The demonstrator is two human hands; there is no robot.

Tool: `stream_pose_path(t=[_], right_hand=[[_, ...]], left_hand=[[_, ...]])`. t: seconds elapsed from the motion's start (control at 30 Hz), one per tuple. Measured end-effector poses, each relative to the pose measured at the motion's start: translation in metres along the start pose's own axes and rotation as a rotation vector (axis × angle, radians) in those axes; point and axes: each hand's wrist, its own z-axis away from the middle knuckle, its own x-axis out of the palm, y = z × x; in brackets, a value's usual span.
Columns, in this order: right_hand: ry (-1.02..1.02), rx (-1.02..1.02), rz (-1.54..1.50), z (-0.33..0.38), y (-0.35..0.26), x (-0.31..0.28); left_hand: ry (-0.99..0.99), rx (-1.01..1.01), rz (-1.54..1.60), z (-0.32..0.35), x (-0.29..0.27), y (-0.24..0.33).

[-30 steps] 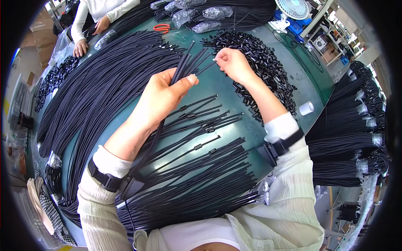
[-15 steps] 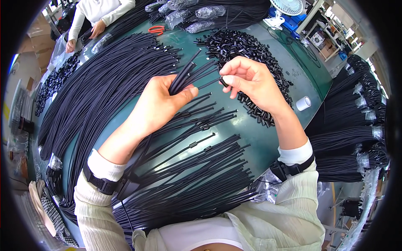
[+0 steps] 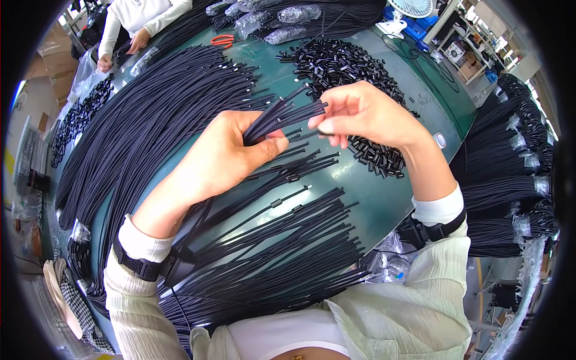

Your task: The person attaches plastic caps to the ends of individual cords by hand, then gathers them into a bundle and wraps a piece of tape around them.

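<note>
My left hand (image 3: pixel 225 147) is closed around a small bundle of black braided cords (image 3: pixel 288 114), whose cut ends point up and to the right. Thumb and fingers of my right hand (image 3: pixel 369 114) pinch a small black tube (image 3: pixel 324 132) at the tip of one cord reaching over from the bundle. Whether the tube is on the cord end is hidden by the fingers. Below my hands, more black cords (image 3: pixel 270 264) lie spread on the green table (image 3: pixel 366 210), a few with short tubes (image 3: pixel 276 203) on them. Beyond my right hand is a pile of loose black tubes (image 3: pixel 342 66).
A large fan of black cords (image 3: pixel 138 120) covers the left side. Red-handled pliers (image 3: pixel 222 40), plastic-wrapped bundles (image 3: pixel 294 33) and a white fan (image 3: pixel 411 7) stand farther back. Another person's hand (image 3: pixel 139 41) works at upper left. Cord bundles (image 3: pixel 504 186) hang at right, near a white roll (image 3: pixel 440 140).
The bundle's tips in my left hand have shifted right, over my right fingertips. My right hand and the small tube have dropped slightly; that forearm swung right and now covers much of the white roll.
</note>
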Motion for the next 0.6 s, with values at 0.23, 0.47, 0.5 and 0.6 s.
stream_pose_path(t=[0.23,0.47,0.5,0.6], right_hand=[[0.096,-0.173,0.027,0.0,0.016,0.011],[0.275,-0.301,-0.224,-0.009,0.032,0.052],[0.303,-0.276,-0.305,-0.012,0.033,0.055],[0.284,-0.21,-0.432,-0.011,0.04,0.053]], left_hand=[[0.028,-0.032,0.016,-0.002,0.0,-0.01],[0.085,0.031,0.137,-0.006,0.019,-0.016],[0.075,0.038,0.139,-0.005,0.02,-0.013],[0.1,-0.052,0.086,0.003,0.02,-0.002]])
